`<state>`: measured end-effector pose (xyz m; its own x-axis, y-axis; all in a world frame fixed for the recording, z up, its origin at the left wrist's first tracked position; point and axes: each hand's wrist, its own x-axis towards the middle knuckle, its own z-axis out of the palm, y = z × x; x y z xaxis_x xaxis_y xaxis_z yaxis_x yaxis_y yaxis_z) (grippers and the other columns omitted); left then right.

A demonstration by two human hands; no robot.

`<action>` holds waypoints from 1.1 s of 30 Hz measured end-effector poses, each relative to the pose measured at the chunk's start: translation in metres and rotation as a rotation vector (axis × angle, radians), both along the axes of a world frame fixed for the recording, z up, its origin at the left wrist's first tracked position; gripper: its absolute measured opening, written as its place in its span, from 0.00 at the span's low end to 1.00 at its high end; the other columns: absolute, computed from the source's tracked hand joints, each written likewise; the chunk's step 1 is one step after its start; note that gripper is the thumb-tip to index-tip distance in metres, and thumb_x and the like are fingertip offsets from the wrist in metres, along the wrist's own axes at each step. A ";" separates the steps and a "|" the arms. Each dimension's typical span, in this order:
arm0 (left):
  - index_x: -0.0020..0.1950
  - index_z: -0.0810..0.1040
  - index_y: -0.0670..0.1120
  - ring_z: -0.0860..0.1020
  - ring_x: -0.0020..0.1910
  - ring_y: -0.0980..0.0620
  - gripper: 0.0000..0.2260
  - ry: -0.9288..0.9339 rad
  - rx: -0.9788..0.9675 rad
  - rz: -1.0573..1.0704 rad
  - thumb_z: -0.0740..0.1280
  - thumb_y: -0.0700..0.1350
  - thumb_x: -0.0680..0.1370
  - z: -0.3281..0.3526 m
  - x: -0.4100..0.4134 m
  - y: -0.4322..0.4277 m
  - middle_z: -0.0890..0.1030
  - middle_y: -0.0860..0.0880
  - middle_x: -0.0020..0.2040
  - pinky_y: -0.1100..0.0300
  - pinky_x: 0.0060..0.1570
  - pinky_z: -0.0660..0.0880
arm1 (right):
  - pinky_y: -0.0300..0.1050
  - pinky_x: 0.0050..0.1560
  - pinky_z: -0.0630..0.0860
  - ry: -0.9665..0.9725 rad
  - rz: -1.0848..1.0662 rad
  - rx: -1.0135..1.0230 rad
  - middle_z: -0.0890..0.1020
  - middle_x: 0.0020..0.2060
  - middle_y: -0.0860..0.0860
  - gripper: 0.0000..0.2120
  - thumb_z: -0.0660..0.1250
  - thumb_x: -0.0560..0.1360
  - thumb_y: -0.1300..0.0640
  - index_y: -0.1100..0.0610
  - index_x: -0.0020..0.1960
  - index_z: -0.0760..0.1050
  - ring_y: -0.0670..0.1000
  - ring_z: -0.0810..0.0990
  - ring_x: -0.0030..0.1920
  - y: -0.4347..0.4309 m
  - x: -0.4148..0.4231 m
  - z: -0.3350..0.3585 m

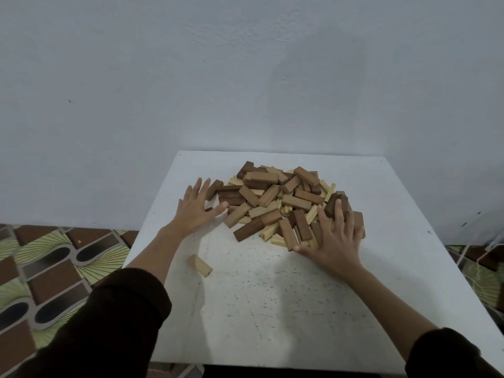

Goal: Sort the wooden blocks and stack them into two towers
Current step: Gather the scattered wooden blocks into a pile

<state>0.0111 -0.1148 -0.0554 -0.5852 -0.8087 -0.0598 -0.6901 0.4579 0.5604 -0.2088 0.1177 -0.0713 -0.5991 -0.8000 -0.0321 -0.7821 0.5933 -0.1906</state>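
Observation:
A loose pile of wooden blocks (278, 203), dark brown, mid brown and pale, lies on the far half of a white table (272, 309). My left hand (195, 208) lies flat with spread fingers against the pile's left edge, touching dark blocks. On the pile's right front side my right hand (336, 241) rests with straight fingers over several blocks. One pale block (200, 265) lies alone on the table, nearer to me and left of the pile.
The table stands against a plain grey-white wall (245, 77). A patterned floor (54, 268) of brown and green shows to the left and right of the table. White strings (488, 249) hang near the right edge.

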 end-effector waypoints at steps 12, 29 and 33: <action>0.73 0.64 0.45 0.57 0.74 0.50 0.31 0.035 -0.248 0.099 0.54 0.63 0.77 -0.025 -0.040 0.031 0.59 0.48 0.76 0.53 0.69 0.60 | 0.66 0.71 0.40 0.043 0.051 0.008 0.37 0.76 0.52 0.59 0.29 0.52 0.17 0.45 0.77 0.44 0.62 0.36 0.74 -0.012 -0.014 -0.003; 0.72 0.65 0.42 0.56 0.74 0.43 0.34 0.177 -0.113 0.026 0.52 0.63 0.75 -0.006 -0.035 0.035 0.61 0.44 0.74 0.46 0.72 0.55 | 0.66 0.70 0.40 0.010 0.074 -0.077 0.41 0.76 0.54 0.58 0.33 0.55 0.17 0.48 0.77 0.46 0.59 0.38 0.75 -0.011 -0.019 0.002; 0.65 0.73 0.39 0.62 0.69 0.42 0.21 0.268 -0.179 0.044 0.61 0.52 0.78 -0.005 0.000 0.051 0.68 0.41 0.68 0.50 0.69 0.62 | 0.66 0.68 0.56 0.078 0.119 -0.366 0.64 0.69 0.59 0.36 0.56 0.69 0.33 0.57 0.68 0.65 0.59 0.58 0.70 0.000 0.005 0.000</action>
<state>0.0111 -0.0636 -0.0608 -0.5251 -0.8174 0.2369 -0.5505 0.5385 0.6380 -0.2042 0.1173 -0.0714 -0.4906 -0.8142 0.3105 -0.8619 0.4011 -0.3101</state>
